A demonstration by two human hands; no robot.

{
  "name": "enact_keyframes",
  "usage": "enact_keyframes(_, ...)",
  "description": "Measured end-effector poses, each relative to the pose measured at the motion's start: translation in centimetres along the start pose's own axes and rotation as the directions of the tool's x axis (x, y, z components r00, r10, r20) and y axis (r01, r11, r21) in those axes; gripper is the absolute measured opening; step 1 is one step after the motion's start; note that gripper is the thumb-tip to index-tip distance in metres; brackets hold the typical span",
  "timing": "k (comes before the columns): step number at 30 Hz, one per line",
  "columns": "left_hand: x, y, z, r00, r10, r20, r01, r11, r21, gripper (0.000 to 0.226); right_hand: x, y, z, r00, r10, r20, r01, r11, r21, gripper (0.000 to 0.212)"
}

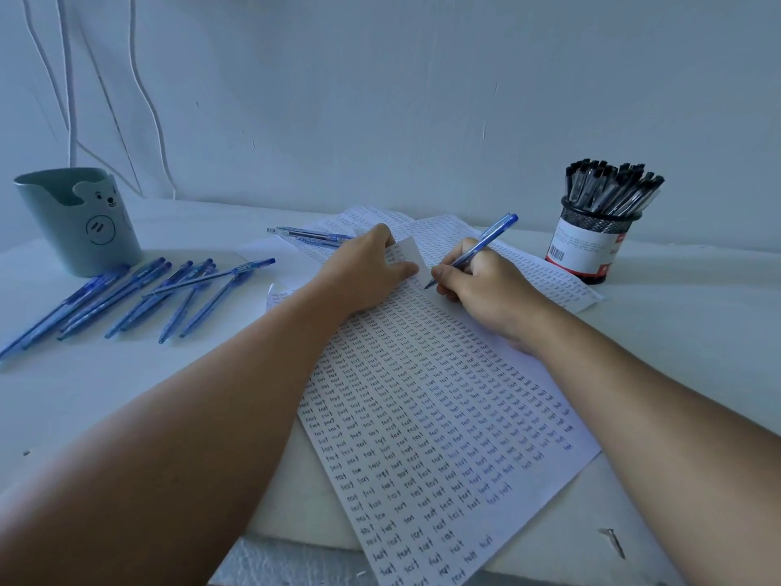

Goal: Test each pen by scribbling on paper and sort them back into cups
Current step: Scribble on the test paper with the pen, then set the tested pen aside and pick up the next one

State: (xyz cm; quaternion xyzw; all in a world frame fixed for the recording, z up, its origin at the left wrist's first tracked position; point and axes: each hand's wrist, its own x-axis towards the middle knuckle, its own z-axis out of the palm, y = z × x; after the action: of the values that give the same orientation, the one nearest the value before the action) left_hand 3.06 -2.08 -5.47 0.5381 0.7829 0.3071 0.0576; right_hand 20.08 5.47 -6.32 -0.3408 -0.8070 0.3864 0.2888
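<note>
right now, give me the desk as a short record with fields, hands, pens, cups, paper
left hand: left hand grips a curled sheet edge
right hand: right hand holds a blue pen, tip at the paper
paper: top sheet filled with rows of "test"
loose pens: blue pens lying on the table, left side
left cup: bear cup
right cup: mesh cup packed with black pens

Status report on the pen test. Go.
Right hand grips blue pen, tip on paper. Left hand pinches folded paper corner. Loose blue pens by green cup; nothing in the way.
</note>
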Motion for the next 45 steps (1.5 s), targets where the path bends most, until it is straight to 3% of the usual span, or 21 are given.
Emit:
enact_keyframes(7,-0.1,0.1,-0.1,1.000,0.008,-0.005,-0.008,1.000,0.015,0.035,0.0,-0.3,0.0,1.000,0.007,-0.001,-0.007,1.000,0.004,0.008)
enact_keyframes(12,0.0,0.0,-0.1,1.000,-0.005,0.008,0.005,1.000,-0.010,0.035,-0.2,-0.6,-0.5,0.992,0.041,-0.117,-0.010,0.967,0.256,0.012)
enact_keyframes(15,0.1,-0.4,0.0,1.000,0.004,-0.011,-0.005,0.999,-0.043,0.039,-0.4,-0.6,-0.9,0.973,-0.029,-0.229,0.071,0.982,0.177,0.018)
enact_keyframes(19,0.2,0.7,-0.4,0.970,0.136,-0.202,-0.164,0.979,-0.125,0.027,-0.4,-0.7,-0.8,0.960,-0.168,-0.223,0.164,0.986,-0.038,0.022)
enact_keyframes(20,0.1,1.4,-0.8,0.968,0.129,-0.214,-0.184,0.949,-0.257,0.025,-0.3,-0.8,-0.7,0.961,-0.192,-0.201,0.168,0.977,-0.131,0.025)
enact_keyframes(22,-0.4,2.5,-1.6,0.991,0.085,-0.103,-0.128,0.824,-0.551,0.030,-0.2,-0.8,-0.6,0.965,-0.206,-0.164,0.154,0.947,-0.281,0.028)
enact_keyframes(25,-0.7,2.7,-2.2,0.991,0.113,0.077,-0.013,0.637,-0.771,0.029,-0.5,-1.1,-0.3,0.980,-0.173,-0.095,0.124,0.915,-0.384,0.033)
enact_keyframes(30,-0.3,2.0,-1.7,0.990,0.084,0.110,0.049,0.529,-0.847,0.022,-0.6,-1.6,0.2,0.976,-0.216,-0.013,0.189,0.882,-0.432,0.055)
enact_keyframes(37,0.4,1.2,-2.2,0.999,0.042,0.030,0.007,0.452,-0.892,0.020,-0.8,-1.5,0.3,0.961,-0.273,-0.039,0.217,0.836,-0.505,0.083)
enact_keyframes(40,0.7,0.4,-3.0,1.000,0.007,0.013,0.008,0.486,-0.874,0.019,-1.0,-1.6,0.2,0.964,-0.263,-0.042,0.206,0.836,-0.508,0.101)
enact_keyframes(45,0.9,-0.4,-4.4,1.000,-0.002,-0.021,-0.011,0.760,-0.650,0.024,-1.6,-2.2,0.9,0.963,-0.259,0.070,0.253,0.785,-0.565,0.116)
